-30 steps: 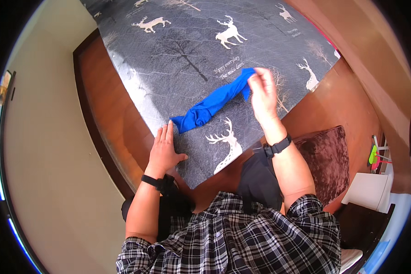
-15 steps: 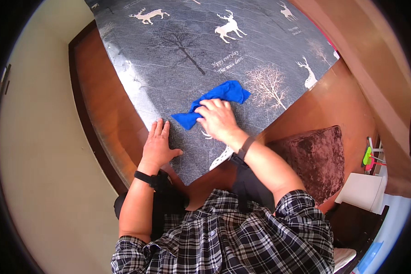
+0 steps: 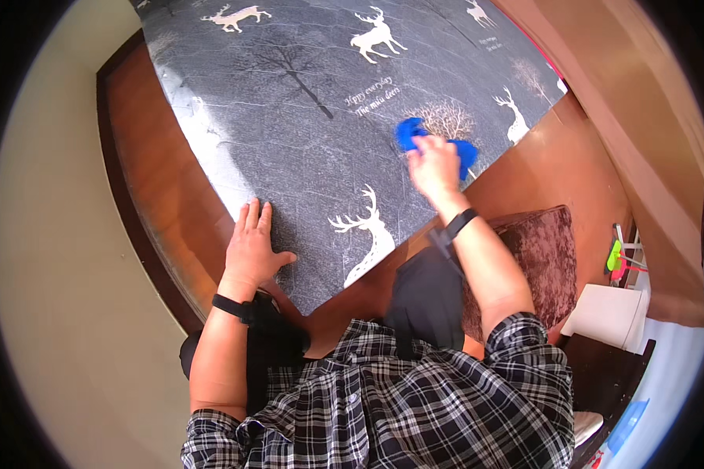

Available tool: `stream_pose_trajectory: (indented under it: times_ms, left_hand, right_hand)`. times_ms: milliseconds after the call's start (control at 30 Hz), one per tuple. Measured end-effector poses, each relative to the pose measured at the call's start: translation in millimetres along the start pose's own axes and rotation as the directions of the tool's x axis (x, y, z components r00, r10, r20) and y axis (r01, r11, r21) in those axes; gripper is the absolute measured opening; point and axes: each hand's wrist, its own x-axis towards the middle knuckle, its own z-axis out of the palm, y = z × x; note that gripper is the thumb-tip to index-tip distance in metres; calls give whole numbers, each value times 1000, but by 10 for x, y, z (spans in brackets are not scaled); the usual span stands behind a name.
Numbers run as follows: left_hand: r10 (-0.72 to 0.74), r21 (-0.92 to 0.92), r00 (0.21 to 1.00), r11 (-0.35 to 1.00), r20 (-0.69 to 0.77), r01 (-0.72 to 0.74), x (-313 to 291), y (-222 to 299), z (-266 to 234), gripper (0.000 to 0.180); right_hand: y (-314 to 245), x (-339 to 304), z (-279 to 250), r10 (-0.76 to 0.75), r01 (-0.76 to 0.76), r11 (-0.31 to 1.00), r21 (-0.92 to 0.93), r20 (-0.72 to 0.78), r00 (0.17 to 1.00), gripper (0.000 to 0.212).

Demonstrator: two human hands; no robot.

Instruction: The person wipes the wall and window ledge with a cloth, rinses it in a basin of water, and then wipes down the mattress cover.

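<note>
A blue cloth point(image 3: 466, 156) lies bunched on the dark grey tablecloth point(image 3: 305, 164), which is printed with white deer and trees. My right hand point(image 3: 436, 166) presses down on the cloth with its fingers curled over it, near the table's right edge. Part of the cloth shows on either side of the fingers; the rest is hidden beneath them. At the table's near left edge my left hand point(image 3: 252, 246) rests flat with its thumb spread out, holding nothing.
A maroon velvet stool point(image 3: 536, 266) stands at the table's right side. Beyond it are a white box-like seat point(image 3: 606, 316) and a green and pink item point(image 3: 616, 258). A pale wall point(image 3: 55, 234) runs along the left, with brown floor point(image 3: 164, 148) beside the table.
My right hand has slid the blue cloth to the right across the tablecloth, uncovering a printed deer. My left hand keeps its place on the table edge. The whole view has shifted slightly.
</note>
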Motion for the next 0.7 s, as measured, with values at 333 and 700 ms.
stream_pose_trajectory:
  times_ms: [333,700]
  left_hand:
    - [-2,58,1000,998,6,2,2,59,-74,113]
    - [9,63,1000,998,-30,-7,-29,24,-37,109]
  right_hand:
    - [-1018,-960,-254,-550,468,746,473,44,834,29]
    - [64,-514,-286,147,-151,986,74,64,987,35]
